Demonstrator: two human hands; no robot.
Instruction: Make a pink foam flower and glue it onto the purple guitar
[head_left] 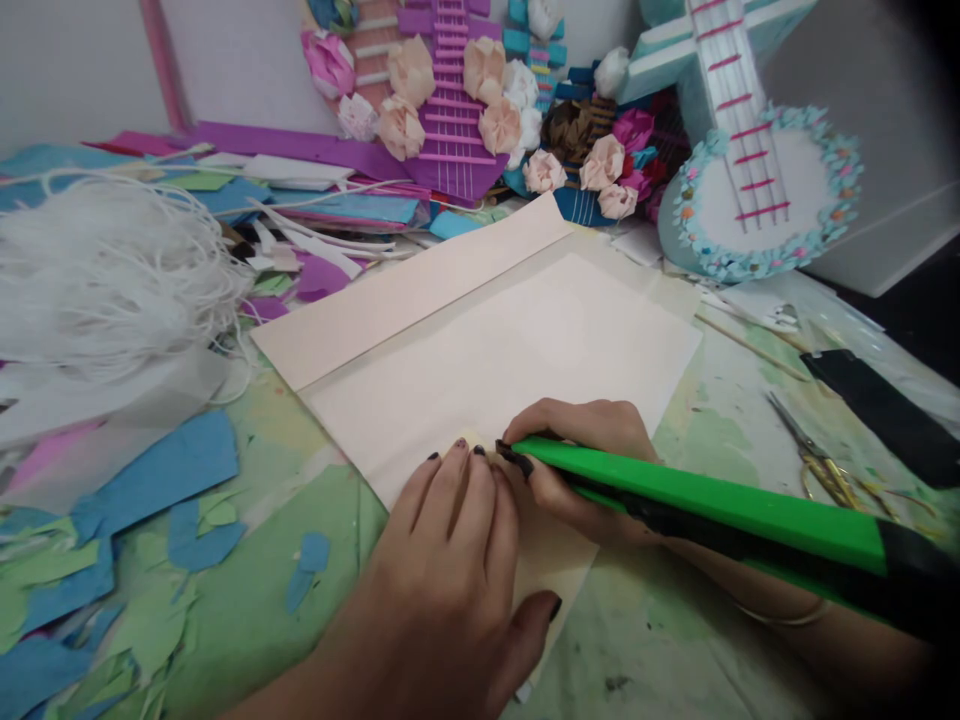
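Note:
My left hand presses flat on a cream sheet, its fingers stretched out and close to one another, with the thumb apart. My right hand is closed round a long green and black utility knife. The knife's front end points left, right beside my left fingertips; no blade can be made out. Across the far part of the sheet lies a cream strip. Under my hands a paler yellowish piece shows, partly covered by them.
Paper guitars with flowers stand at the back, a light blue one at right. White string is heaped at left above blue and green scraps. Gold-handled scissors and a black flat piece lie at right.

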